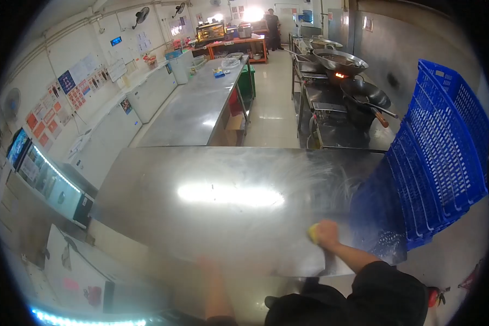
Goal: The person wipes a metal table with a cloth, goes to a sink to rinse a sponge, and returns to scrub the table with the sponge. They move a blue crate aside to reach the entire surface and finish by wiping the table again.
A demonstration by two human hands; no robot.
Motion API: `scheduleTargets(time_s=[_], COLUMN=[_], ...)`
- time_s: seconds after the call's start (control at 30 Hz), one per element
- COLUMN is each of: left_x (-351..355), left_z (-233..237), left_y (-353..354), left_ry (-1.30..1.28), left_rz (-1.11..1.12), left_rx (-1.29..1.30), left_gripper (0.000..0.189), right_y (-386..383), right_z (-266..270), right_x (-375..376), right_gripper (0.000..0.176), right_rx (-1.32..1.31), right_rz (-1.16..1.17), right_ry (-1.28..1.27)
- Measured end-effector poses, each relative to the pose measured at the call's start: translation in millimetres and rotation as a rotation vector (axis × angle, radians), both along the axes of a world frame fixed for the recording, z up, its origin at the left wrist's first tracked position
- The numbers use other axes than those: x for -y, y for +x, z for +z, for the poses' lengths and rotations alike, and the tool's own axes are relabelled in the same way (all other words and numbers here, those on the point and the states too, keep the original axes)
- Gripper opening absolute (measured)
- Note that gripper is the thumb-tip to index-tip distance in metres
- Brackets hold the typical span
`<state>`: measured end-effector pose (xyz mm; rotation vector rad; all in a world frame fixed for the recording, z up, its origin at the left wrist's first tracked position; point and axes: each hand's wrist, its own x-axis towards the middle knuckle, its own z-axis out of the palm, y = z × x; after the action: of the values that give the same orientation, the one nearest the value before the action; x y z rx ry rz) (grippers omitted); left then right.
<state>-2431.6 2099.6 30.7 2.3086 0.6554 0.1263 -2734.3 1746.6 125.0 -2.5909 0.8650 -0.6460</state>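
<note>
My right hand [327, 234] is closed around a yellow sponge [313, 233], pressed to the stainless steel table [146, 174] near its front right part. Cloudy wipe streaks show on the steel towards the back right, and whitish droplets lie right of the hand. My left hand [209, 265] is by the table's front edge, left of centre. Haze and blur hide its fingers, so I cannot make out whether it touches the steel or holds anything.
Stacked blue plastic crates [440, 146] stand at the table's right edge. Beyond are a stove with woks [339, 61] and a flame, and a longer steel table [179, 117]. White chest freezers [111, 127] line the left wall. A person [273, 30] stands far back.
</note>
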Motion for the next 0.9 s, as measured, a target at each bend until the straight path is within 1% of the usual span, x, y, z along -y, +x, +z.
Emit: scheduleTargets(time_s=[0.03,0.07,0.1,0.13,0.17,0.2,0.27,0.3,0.33,0.4,0.43,0.47,0.5,0.53,0.57,0.6,0.63,0.67,0.7,0.73,0.77,0.8,0.83,0.87,0.9], left_x=[-8.7,-20.8,-29.1,-25.6,-10.7,0.0,1.9,0.0,0.1,4.7,-2.1,-12.6,-18.6,-25.2,-31.3,-33.4,-42.2,-51.1,-56.7,-64.5,-80.2,-111.0,-129.9,-134.1,-132.6], left_z=[-19.5,-54.1,-74.5,-54.2,4.6,39.0,32.5,28.8,34.6,56.2,36.1,4.5,-15.5,-15.3,-8.8,7.2,28.1,51.5,64.0,59.7,47.2,37.5,33.6,36.8,44.0], left_y=[0.1,7.5,9.7,3.8,-7.1,-13.9,-13.8,-14.8,-18.9,-23.3,-21.1,-14.9,-6.9,-8.3,-12.4,-12.2,-12.5,-11.7,-3.0,17.6,39.7,54.1,76.7,104.5,130.6], left_ry=[-0.002,0.141,0.278,0.275,0.15,0.024,0.001,-0.014,-0.004,-0.021,-0.009,0.011,0.026,0.04,0.054,0.067,0.094,0.009,-0.077,-0.055,0.0,0.076,0.12,0.161,0.161], left_rz=[-0.004,-0.221,-0.436,-0.432,-0.277,-0.12,-0.105,-0.096,-0.09,-0.117,-0.116,-0.158,-0.199,-0.199,-0.301,-0.402,-0.406,-0.468,-0.53,-0.541,-0.503,-0.467,-0.441,-0.428,-0.337], left_rx=[-0.018,0.109,0.241,0.235,0.064,-0.102,-0.066,-0.043,-0.05,-0.029,-0.038,-0.01,0.022,0.022,0.034,0.047,0.043,0.007,-0.033,-0.048,0.006,0.039,-0.016,-0.067,-0.161], left_gripper=[0.047,0.047,0.048,0.048,0.048,0.049,0.05,0.051,0.051,0.052,0.052,0.052,0.054,0.054,0.055,0.057,0.057,0.06,0.063,0.063,0.066,0.069,0.07,0.072,0.071], right_y=[-39.5,-75.5,-116.3,-146.8,-163.9,-170.6,-170.0,-143.7,-106.8,-32.9,7.8,52.0,90.2,121.9,150.5,181.4,200.6,209.8,208.3,200.3,185.4,168.1,158.4,162.7,182.5], right_z=[-5.6,-4.7,-6.9,-8.7,-2.0,2.1,-30.8,-24.0,-15.1,-26.6,-14.7,-1.8,0.1,-3.5,-5.4,-7.7,-17.8,-30.1,-38.8,-9.5,-18.4,-18.7,-17.7,-16.1,-13.9], right_x=[9.0,11.9,20.4,24.5,16.6,6.2,-18.8,-42.6,-78.0,-106.6,-120.6,-125.9,-122.8,-116.3,-104.8,-88.8,-59.8,-23.3,17.5,47.3,91.2,121.8,124.6,112.8,98.1], right_gripper=[0.026,0.025,0.023,0.022,0.022,0.022,0.02,0.018,0.017,0.015,0.015,0.016,0.016,0.016,0.018,0.019,0.022,0.023,0.021,0.022,0.024,0.024,0.022,0.021,0.019], right_rx=[-0.055,-0.134,-0.164,-0.188,-0.229,-0.266,-0.352,-0.339,-0.329,0.034,0.029,0.033,0.047,0.059,0.066,0.074,0.073,0.026,-0.032,-0.217,-0.329,-0.364,-0.163,-0.234,-0.278], right_rz=[-0.141,-0.397,-0.51,-0.62,-0.649,-0.677,-0.484,-0.325,-0.166,0.11,0.124,0.136,0.158,0.18,0.153,0.125,0.136,0.076,-0.04,-0.231,-0.445,-0.663,-0.77,-0.711,-0.666], right_ry=[-0.091,-0.063,-0.017,0.029,-0.026,-0.079,-0.056,-0.048,-0.036,-0.138,-0.133,-0.13,-0.13,-0.124,-0.136,-0.149,-0.143,-0.186,-0.281,-0.38,-0.355,-0.261,-0.332,-0.237,-0.154])
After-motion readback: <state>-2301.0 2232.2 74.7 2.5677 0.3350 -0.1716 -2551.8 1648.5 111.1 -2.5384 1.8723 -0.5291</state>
